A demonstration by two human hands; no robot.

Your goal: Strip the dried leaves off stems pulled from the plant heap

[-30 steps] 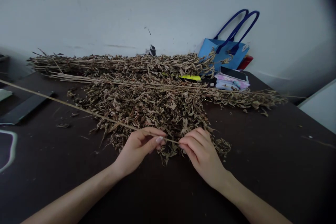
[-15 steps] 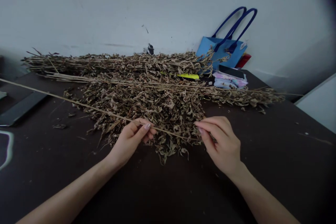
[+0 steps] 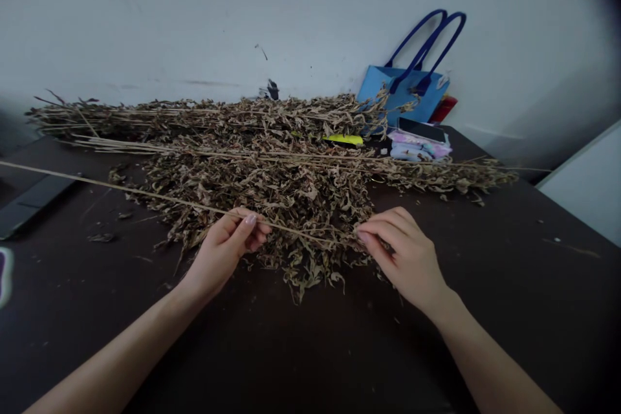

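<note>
My left hand (image 3: 231,238) pinches a long, thin dried stalk (image 3: 160,195) between thumb and fingers. This stalk slants from the left edge of the view down to the right, over a heap of dried, curled leaves (image 3: 310,191). To the right, my right hand (image 3: 405,252) is closed in a pinch at the heap's right edge, near the stalk's lower end. Whatever lies between its fingertips is too small to make out. Behind the heap, several bare stalks (image 3: 116,144) and a bundle of leafy dried stems (image 3: 204,118) lie crosswise.
A blue bag (image 3: 376,83) with dark handles leans against the wall. Before it, a phone (image 3: 421,130) rests on a pastel cloth item (image 3: 417,150), with a yellow object (image 3: 344,140) nearby. A flat dark object (image 3: 36,200) lies at left on the dark table (image 3: 301,362).
My left hand has moved slightly left along with the stalk, widening the gap between my hands. My right hand keeps its pinch. The whole view has shifted a little.
</note>
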